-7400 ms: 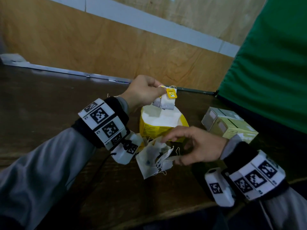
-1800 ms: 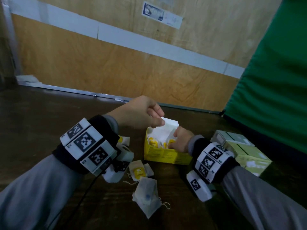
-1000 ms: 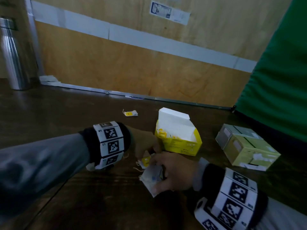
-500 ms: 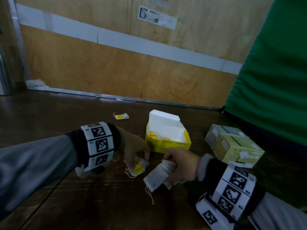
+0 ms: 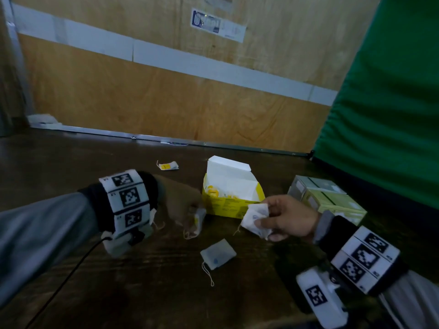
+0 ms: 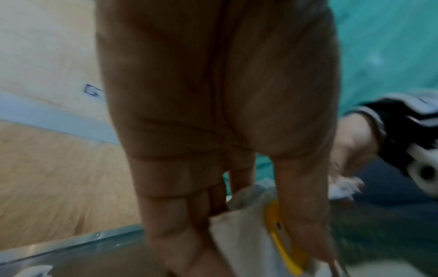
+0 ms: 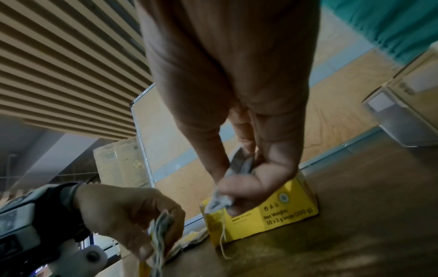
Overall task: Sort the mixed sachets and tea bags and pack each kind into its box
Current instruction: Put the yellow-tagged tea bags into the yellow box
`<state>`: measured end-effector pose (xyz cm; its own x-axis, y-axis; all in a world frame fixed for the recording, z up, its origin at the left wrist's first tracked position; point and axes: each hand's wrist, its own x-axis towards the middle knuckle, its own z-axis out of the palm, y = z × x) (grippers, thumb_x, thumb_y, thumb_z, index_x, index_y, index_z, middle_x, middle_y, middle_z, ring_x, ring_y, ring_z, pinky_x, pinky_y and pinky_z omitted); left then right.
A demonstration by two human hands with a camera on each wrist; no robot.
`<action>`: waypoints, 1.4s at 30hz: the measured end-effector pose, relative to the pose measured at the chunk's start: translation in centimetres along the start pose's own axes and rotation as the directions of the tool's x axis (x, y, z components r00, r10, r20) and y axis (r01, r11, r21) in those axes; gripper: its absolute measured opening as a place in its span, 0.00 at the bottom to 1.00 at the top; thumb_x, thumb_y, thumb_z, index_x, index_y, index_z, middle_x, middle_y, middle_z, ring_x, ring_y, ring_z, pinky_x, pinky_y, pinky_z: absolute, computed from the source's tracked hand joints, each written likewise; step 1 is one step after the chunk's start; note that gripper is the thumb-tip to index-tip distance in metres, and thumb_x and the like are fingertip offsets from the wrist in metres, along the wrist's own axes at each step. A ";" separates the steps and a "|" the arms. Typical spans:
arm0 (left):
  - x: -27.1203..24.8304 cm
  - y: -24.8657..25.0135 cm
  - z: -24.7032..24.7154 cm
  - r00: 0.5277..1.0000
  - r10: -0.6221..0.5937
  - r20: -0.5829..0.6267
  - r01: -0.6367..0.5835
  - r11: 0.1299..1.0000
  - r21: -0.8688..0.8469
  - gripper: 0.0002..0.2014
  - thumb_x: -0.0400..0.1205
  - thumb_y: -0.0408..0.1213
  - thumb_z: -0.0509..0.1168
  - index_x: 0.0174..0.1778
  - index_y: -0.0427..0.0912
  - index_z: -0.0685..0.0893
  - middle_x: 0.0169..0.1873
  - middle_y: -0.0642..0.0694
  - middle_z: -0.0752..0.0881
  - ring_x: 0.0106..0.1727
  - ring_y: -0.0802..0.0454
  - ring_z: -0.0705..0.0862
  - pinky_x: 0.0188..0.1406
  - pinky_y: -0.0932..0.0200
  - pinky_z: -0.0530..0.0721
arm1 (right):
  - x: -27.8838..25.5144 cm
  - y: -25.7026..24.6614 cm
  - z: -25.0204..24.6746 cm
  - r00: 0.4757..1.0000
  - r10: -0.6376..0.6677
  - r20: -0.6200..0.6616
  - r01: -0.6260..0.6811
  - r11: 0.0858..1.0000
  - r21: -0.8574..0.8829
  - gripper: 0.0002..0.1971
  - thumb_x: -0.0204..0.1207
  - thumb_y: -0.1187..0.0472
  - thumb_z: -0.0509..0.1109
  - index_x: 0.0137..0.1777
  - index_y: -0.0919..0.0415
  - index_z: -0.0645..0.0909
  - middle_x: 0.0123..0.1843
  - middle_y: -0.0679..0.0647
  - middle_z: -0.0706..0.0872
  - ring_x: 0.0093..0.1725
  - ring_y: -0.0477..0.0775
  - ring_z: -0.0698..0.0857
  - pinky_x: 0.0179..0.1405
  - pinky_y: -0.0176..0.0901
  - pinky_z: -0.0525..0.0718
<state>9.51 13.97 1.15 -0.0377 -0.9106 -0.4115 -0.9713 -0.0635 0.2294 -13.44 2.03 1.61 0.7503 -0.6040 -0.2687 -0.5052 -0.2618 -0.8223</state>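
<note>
My left hand (image 5: 187,211) pinches a tea bag with a yellow tag (image 5: 199,219) just left of the open yellow box (image 5: 228,207); the same bag (image 6: 255,232) hangs between thumb and fingers in the left wrist view. My right hand (image 5: 282,219) grips white tea bags with blue marks (image 5: 255,218) in front of the box's right end, their string dangling (image 7: 222,241). Yellow-tagged bags lie inside the box. One blue-marked tea bag (image 5: 218,254) lies flat on the table in front of both hands. A yellow-tagged tea bag (image 5: 168,165) lies apart at the back.
A pale green box (image 5: 332,200) lies shut on the dark wooden table (image 5: 71,162) to the right of the yellow box. A plywood wall (image 5: 142,96) closes the back, and a green curtain (image 5: 384,103) hangs at the right.
Both hands have lifted their tea bags off the table. One blue-marked bag now lies alone in front, where the right hand was gathering the bags.
</note>
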 end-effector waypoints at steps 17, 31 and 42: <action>9.4 6.3 -5.0 0.893 -0.316 -0.319 0.134 0.865 -0.484 0.15 0.79 0.49 0.69 0.47 0.39 0.84 0.22 0.45 0.82 0.23 0.51 0.77 0.27 0.62 0.76 | -1.7 -0.6 -2.7 0.944 0.005 -0.330 0.092 0.956 0.279 0.06 0.76 0.70 0.70 0.47 0.64 0.74 0.35 0.62 0.82 0.15 0.43 0.77 0.13 0.32 0.75; 7.1 7.8 -6.2 0.920 -0.190 -0.342 -0.099 0.733 -0.673 0.13 0.84 0.43 0.62 0.58 0.38 0.84 0.53 0.44 0.86 0.50 0.54 0.86 0.41 0.65 0.83 | -1.1 0.0 -2.7 0.946 -0.012 -0.322 0.087 0.972 0.220 0.25 0.70 0.79 0.71 0.66 0.70 0.72 0.39 0.57 0.78 0.17 0.43 0.79 0.17 0.32 0.78; 5.7 7.6 -5.8 0.879 -0.243 -0.411 -0.152 0.673 -0.723 0.02 0.78 0.35 0.72 0.43 0.46 0.87 0.30 0.49 0.87 0.29 0.63 0.84 0.20 0.71 0.74 | 0.9 -0.7 -1.9 0.922 -0.026 -0.386 0.132 0.959 0.252 0.24 0.65 0.79 0.75 0.57 0.68 0.69 0.44 0.67 0.82 0.20 0.46 0.85 0.19 0.36 0.82</action>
<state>3.25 5.88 5.64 0.2993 -0.9526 -0.0549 -0.4783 -0.1996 0.8552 -13.23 0.28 2.92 0.5406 -0.8406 -0.0330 -0.2773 -0.1410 -0.9504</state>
